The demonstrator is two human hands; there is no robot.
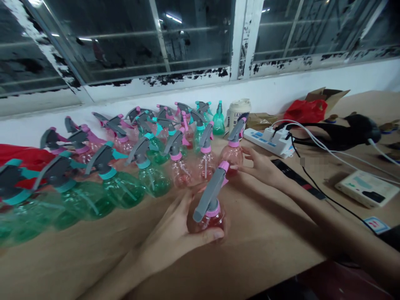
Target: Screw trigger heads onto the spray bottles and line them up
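My left hand (178,229) is wrapped round a pink spray bottle (212,218) with a grey trigger head and pink collar, close to me on the table. Farther back, my right hand (259,166) grips another pink spray bottle (231,155) from its right side, thumb in front and fingers behind. This second bottle stands upright at the right end of the rows. Beside it are a clear pink bottle (206,163) and another pink one (181,171). Green spray bottles with teal collars, such as one green bottle (154,181), line the front left.
Several more bottles stand in rows towards the wall. A paper coffee cup (238,109) and a white power strip (268,141) with plugged cables lie behind my right hand. A phone (296,179), a white box (367,187) and a red bag (304,112) are at right.
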